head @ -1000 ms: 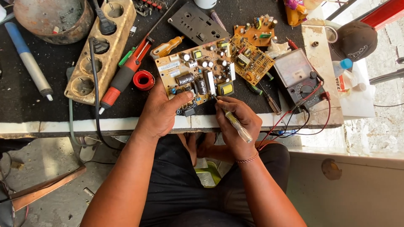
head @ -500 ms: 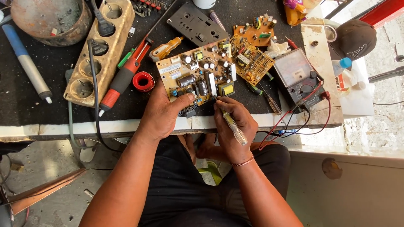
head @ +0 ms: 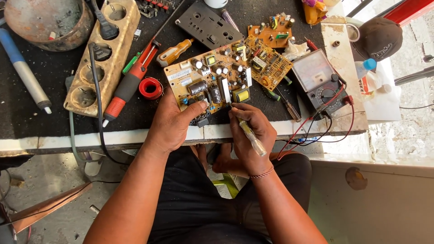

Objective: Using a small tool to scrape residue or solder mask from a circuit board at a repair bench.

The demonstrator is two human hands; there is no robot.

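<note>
A tan circuit board (head: 212, 77) packed with capacitors and coils lies at the near edge of the black bench mat (head: 45, 86). My left hand (head: 174, 119) grips its near left corner, thumb lying across the top. My right hand (head: 251, 131) holds a thin screwdriver with a clear yellowish handle (head: 251, 135) like a pen, its tip touching the board near a yellow transformer (head: 242, 95).
A second, smaller board (head: 267, 63) lies to the right, beside an analogue multimeter (head: 318, 79) with red and black leads. A wooden socket strip (head: 101, 54), a red-handled tool (head: 129, 86), a solder spool (head: 150, 87) and a black plate (head: 208, 28) sit to the left and behind.
Both hands and the board stay almost where they were; the view has shifted slightly. The screwdriver tip remains on the board.
</note>
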